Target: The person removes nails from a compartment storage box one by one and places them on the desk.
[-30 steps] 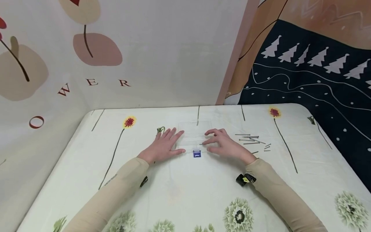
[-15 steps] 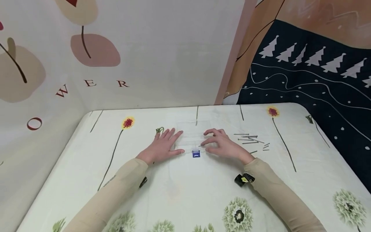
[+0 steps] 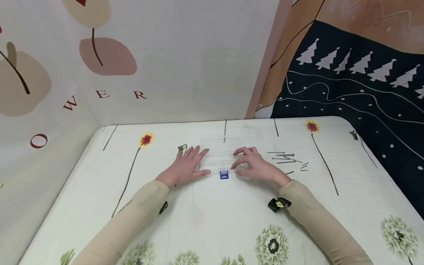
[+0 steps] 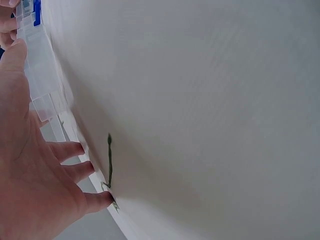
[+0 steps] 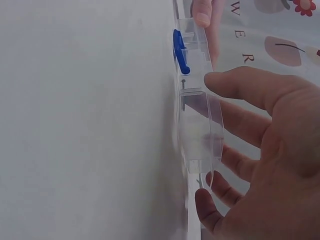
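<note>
A clear plastic box (image 3: 215, 155) with a blue latch (image 3: 224, 174) on its front side stands on the table between the hands. My left hand (image 3: 183, 165) lies with spread, straight fingers at the box's left edge, its thumb by the front left corner. My right hand (image 3: 255, 165) is at the box's right side, fingers loosely bent, thumb apart from the fingers. Nothing shows between them. In the right wrist view a nail (image 5: 183, 95) shows through the box's front wall, near the blue latch. The tips of some right fingers are behind the clear wall.
Several loose nails (image 3: 286, 157) lie on the table to the right of my right hand, with some shorter ones (image 3: 304, 166) beside them. The patterned cloth (image 3: 212, 228) covers the table. A printed curtain (image 3: 185, 66) hangs behind its far edge.
The nail at my right fingertips has gone down out of sight in the head view. My right fingers have shifted slightly. The left hand stays at the box's left edge.
</note>
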`<state>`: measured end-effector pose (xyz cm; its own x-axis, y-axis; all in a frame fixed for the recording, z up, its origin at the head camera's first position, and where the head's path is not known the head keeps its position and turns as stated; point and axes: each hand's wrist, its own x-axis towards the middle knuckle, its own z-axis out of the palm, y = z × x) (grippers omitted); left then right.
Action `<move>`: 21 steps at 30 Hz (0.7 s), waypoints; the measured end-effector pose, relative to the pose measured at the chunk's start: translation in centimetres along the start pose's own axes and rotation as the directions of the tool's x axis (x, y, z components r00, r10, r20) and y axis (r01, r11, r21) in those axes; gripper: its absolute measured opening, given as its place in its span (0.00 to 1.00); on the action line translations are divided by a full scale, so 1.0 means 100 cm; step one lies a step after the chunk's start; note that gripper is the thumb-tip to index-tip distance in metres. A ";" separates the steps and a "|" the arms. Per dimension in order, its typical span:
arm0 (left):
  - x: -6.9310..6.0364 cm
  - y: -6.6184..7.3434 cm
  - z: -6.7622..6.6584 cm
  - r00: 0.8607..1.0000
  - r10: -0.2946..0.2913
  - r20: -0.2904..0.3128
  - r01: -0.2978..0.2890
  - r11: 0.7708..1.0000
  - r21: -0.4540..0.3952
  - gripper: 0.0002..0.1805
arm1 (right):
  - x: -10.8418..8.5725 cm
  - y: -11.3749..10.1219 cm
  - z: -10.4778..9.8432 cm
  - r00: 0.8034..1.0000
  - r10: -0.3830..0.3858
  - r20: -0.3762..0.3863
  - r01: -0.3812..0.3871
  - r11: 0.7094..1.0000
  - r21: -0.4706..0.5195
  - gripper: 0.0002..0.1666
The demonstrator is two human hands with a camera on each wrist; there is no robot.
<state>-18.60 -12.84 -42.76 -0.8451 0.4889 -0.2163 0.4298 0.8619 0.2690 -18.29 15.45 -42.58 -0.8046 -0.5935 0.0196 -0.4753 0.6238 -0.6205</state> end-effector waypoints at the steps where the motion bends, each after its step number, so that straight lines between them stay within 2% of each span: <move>1: 0.000 0.000 0.000 1.000 0.000 -0.001 0.000 1.000 0.001 0.46 | 0.000 0.000 0.000 1.000 0.002 0.003 -0.002 1.000 0.005 0.09; 11: 0.001 -0.001 0.001 1.000 0.003 -0.003 -0.003 1.000 0.003 0.46 | 0.000 -0.002 -0.001 0.998 0.059 0.037 -0.060 0.998 0.031 0.09; 21: 0.002 -0.002 0.003 1.000 0.008 -0.006 -0.008 1.000 -0.008 0.46 | 0.000 -0.006 0.000 0.998 0.061 0.031 -0.061 0.998 0.001 0.08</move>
<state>-18.73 -12.90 -43.09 -0.8435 0.4950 -0.2086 0.4340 0.8568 0.2784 -18.04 15.05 -42.19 -0.8203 -0.5703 -0.0426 -0.4253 0.6581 -0.6213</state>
